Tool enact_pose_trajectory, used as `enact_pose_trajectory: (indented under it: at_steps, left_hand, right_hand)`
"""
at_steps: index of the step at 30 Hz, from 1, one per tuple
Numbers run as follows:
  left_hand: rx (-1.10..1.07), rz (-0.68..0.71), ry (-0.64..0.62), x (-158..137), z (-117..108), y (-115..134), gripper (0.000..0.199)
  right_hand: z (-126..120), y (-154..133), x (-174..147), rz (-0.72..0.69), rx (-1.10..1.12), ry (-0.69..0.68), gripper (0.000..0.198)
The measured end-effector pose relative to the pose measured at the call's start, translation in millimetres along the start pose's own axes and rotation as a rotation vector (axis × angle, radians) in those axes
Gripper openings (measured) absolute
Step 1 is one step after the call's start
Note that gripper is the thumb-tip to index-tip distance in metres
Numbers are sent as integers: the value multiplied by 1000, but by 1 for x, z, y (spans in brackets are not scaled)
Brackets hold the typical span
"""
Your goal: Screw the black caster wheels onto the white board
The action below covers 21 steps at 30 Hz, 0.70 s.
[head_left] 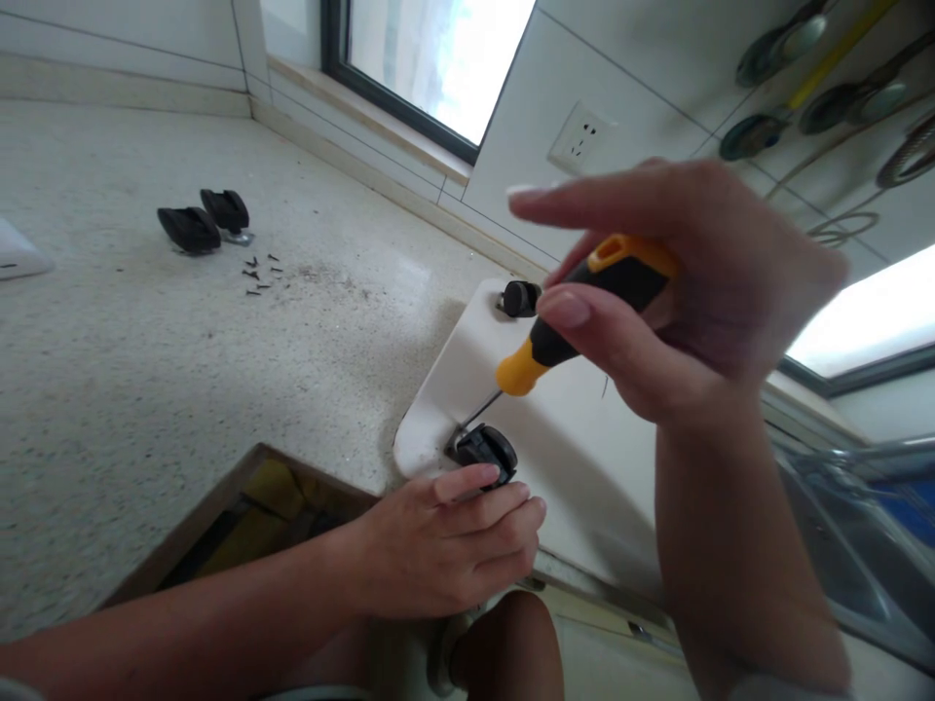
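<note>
My right hand (pixel 701 292) grips a yellow and black screwdriver (pixel 555 326), its index finger stretched out past the handle. The thin shaft slants down to the mount of a black caster wheel (pixel 488 450) at the near corner of a white board (pixel 584 448). My left hand (pixel 460 545) has its fingers curled against that caster from the near side, hiding part of it. Another black caster (pixel 520 299) sits on the board's far corner. Whether the screwdriver's tip sits in a screw is too small to tell.
Two loose casters (pixel 188 230) lie on the speckled counter (pixel 292 380) at the left, beside several small screws (pixel 252 275). A white object (pixel 18 251) shows at the left edge. An opening (pixel 255 516) lies below the counter's near edge. A metal sink (pixel 840 545) is at the right.
</note>
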<state>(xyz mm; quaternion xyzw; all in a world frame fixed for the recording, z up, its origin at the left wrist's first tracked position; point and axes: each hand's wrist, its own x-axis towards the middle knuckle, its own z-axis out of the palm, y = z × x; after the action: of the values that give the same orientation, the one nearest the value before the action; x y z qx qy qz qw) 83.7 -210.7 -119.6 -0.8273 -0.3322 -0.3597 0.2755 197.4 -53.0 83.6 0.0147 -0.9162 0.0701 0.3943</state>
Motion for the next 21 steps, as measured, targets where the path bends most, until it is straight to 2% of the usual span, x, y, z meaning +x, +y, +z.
enact_pose_trajectory:
  at_steps: [2,4,6,7,9,10,12,14,18,21]
  left_hand:
    - [3,2,4,1,0,-1,18]
    - [2,1,5,1,0,-1,18]
    - [-3,0,3,1,0,-2,18]
    - [-5,0,2,1,0,-2,18]
    - [-10,0,9,1,1,-1,18]
    - [-11,0,11,1,1,-1,18]
    - [-11,0,19,0,1,-1,18]
    - [-8,-3,20,1,1,-1,18]
    - [-7,-5,15,1,1,-2,20]
    - [-2,-4,15,1,0,-2,18]
  right_hand:
    - [4,-1,1,-115,-49,85,35]
    - [2,-4,4,-151,27,30,44]
    - [-4,-11,8,-21,167,-150,56]
    - [-8,-15,10,93,228,-242,61]
    - [-14,-21,12,244,307,-323,66]
    - [-14,-22,12,243,310,-291,61]
    - [-11,-22,11,155,264,-177,47]
    - [-2,-19,12,91,203,-86,42]
    - [16,-18,20,65,186,-48,58]
    - [23,-21,24,70,148,-44,59]
